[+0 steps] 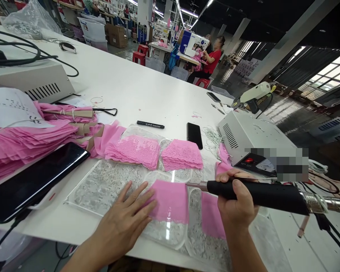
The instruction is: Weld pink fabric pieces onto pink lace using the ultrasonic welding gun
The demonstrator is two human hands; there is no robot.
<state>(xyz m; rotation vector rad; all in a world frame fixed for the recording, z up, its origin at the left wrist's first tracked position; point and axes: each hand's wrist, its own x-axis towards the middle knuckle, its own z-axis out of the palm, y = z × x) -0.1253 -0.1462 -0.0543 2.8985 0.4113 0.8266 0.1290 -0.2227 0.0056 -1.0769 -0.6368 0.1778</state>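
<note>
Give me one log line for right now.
left hand: fingertips on pink cloth; right hand: gripping black-handled tool; tool tip: near cloth's corner

This is a garment factory floor: at one o'clock a person in a red shirt [214, 59] sits at a white-and-blue plastic-cased sewing machine [197, 44], brown cardboard boxes [116, 36] stand at eleven, layered pink fabric pieces [31, 142] lie at nine, and long white strip lights [190, 14] run overhead near twelve.
</note>
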